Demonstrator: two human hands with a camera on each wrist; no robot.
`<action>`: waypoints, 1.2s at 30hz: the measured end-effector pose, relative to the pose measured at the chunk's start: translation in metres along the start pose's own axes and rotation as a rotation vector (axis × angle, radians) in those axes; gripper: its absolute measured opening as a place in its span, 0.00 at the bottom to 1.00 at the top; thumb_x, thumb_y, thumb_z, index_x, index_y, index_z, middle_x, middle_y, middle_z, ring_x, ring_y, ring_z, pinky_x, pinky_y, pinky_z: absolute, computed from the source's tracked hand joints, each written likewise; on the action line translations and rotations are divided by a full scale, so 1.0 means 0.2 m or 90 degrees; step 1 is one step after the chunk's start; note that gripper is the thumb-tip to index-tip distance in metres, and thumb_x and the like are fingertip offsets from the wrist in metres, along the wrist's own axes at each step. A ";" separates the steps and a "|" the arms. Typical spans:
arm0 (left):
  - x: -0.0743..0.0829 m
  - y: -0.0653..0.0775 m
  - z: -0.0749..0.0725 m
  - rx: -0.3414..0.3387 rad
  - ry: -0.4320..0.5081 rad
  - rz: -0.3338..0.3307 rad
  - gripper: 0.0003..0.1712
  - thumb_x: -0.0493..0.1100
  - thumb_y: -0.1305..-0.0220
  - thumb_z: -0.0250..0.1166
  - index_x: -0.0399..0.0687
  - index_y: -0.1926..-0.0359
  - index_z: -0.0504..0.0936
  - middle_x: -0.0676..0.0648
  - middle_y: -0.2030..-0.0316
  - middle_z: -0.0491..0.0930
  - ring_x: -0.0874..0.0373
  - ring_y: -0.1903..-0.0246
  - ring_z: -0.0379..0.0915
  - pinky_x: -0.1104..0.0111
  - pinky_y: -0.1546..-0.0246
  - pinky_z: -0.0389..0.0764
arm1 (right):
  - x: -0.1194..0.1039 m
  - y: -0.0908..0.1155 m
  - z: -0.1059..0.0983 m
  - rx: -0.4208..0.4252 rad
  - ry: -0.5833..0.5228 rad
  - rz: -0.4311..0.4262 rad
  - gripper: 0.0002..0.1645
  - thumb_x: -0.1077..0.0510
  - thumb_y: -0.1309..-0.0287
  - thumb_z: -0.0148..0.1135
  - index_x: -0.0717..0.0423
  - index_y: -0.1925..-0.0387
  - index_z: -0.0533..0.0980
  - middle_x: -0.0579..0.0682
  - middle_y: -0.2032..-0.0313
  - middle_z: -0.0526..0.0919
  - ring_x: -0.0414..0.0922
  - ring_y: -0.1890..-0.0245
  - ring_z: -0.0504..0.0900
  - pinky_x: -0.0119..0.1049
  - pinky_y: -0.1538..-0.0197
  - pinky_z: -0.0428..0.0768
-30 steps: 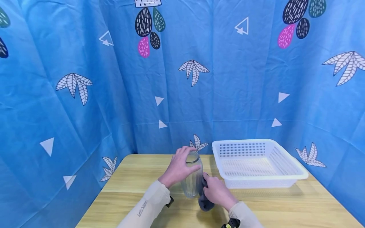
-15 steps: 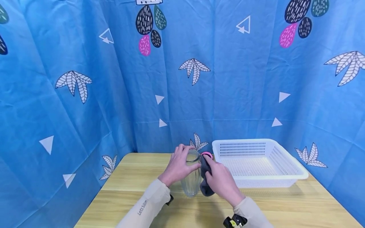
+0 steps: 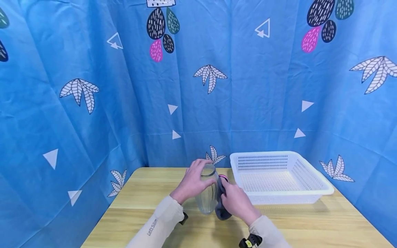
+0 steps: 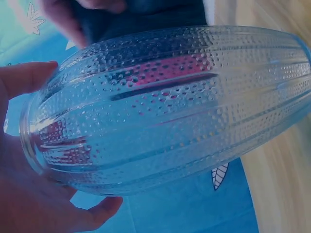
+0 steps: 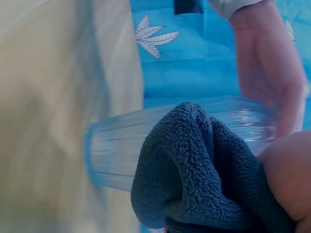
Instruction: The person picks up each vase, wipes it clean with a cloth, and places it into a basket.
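A clear, ribbed glass vase [image 3: 205,202] stands upright on the table. My left hand [image 3: 193,182] grips it around the neck, with thumb and fingers on either side of the rim. Dimpled texture covers the glass [image 4: 160,107] in the left wrist view. Bunched in my right hand [image 3: 238,202] is a dark grey terry cloth [image 3: 222,212] with a pink part at its top. The cloth lies along the vase's right side, and its pink shows through the glass in the left wrist view. In the right wrist view the folded cloth [image 5: 189,165] hides the vase's middle.
A white perforated plastic basket [image 3: 285,198] stands at the back right of the wooden table [image 3: 310,224], close to my right hand. Behind and beside the table hangs a blue patterned curtain [image 3: 257,103].
My right hand slid the cloth up along the vase toward the rim, then partway back down. The left hand has kept its grip and the vase has stayed in place.
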State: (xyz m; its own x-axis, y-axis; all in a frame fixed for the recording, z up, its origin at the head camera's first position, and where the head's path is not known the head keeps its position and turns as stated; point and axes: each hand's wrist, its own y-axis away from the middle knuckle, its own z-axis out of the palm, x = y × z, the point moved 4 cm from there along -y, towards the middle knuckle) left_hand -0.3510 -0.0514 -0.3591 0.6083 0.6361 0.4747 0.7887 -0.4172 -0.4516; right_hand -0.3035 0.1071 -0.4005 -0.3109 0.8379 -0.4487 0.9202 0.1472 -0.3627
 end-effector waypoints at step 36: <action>0.02 -0.01 -0.02 -0.014 -0.028 -0.002 0.37 0.51 0.41 0.70 0.55 0.31 0.70 0.48 0.38 0.72 0.49 0.35 0.64 0.47 0.38 0.67 | -0.09 -0.01 -0.18 0.111 -0.024 -0.047 0.36 0.66 0.45 0.64 0.57 0.32 0.72 0.59 0.56 0.87 0.48 0.67 0.83 0.45 0.65 0.80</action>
State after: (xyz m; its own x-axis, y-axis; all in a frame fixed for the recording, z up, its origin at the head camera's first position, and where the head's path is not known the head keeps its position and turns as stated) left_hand -0.3493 -0.0515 -0.3528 0.6020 0.6654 0.4414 0.7924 -0.4296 -0.4330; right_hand -0.2908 0.1107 -0.3636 -0.3872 0.8075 -0.4449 0.8404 0.1107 -0.5306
